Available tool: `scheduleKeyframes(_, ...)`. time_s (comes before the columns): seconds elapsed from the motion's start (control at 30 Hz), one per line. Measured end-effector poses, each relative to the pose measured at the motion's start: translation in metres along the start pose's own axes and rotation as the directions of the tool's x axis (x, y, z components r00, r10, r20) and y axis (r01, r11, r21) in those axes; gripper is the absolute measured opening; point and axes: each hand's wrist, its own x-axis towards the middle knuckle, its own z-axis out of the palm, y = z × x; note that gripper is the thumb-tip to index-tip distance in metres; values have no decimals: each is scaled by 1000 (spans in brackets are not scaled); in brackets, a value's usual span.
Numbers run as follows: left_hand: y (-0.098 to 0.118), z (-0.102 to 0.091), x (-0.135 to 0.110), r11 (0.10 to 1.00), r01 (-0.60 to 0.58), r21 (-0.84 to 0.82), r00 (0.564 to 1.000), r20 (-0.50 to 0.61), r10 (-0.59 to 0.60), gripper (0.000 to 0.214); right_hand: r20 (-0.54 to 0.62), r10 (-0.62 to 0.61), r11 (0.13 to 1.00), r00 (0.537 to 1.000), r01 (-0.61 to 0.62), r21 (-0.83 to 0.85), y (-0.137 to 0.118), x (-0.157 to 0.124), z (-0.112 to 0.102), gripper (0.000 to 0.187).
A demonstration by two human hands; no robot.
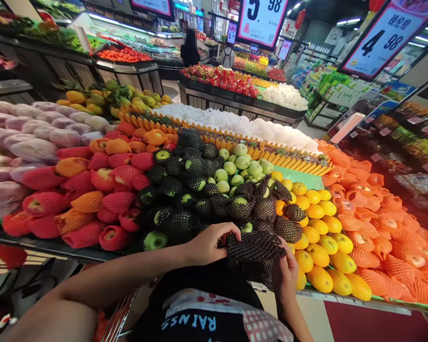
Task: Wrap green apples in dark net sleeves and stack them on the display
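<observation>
Between my two hands a black foam fruit net is stretched sideways; it looks flat, and I cannot see any fruit in it. My left hand pinches its left end between thumb and fingers. At the other end, the fingers of my right hand are closed on the net's edge. Just beyond lie green apples, some bare and some in black nets. Several loose dark nets rest against the oranges. One bare green apple sits near my left forearm.
Fruit in red nets lies to the left, with bagged fruit farther out. Orange-netted fruit covers the right side. A yellow picket divider runs behind. Price screens hang overhead. A wire cart stands at lower left.
</observation>
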Motion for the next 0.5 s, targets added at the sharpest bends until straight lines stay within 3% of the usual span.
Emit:
scheduleKeyframes(0.13,-3,11,0,996,50,73,995,-93,-43,19,77,-274,953,959,282,-115,-9,-2,-3,34)
scheduleKeyframes(0.2,-7,16,4,968,87,236,992,-109,-63,20,162,-377,889,912,406,-213,-19,-4,-1,30)
scheduleKeyframes(0.27,-13,17,11,885,93,456,996,-45,-82,19,229,-394,851,890,448,-276,-27,-5,2,27)
scheduleKeyframes(0.33,-20,11,24,806,13,592,986,127,-109,15,199,-356,868,913,402,-292,-30,-7,2,23)
scheduleKeyframes(0.37,-23,4,33,812,-45,582,965,237,-117,15,151,-315,889,937,347,-298,-29,-7,1,21)
scheduleKeyframes(0.43,-30,-17,55,905,-116,409,905,419,-74,22,39,-183,934,982,186,-306,-25,-8,-3,18)
scheduleKeyframes(0.5,-37,-43,83,969,-100,227,913,409,-1,28,-50,-30,962,998,15,-273,-21,-8,-9,24)
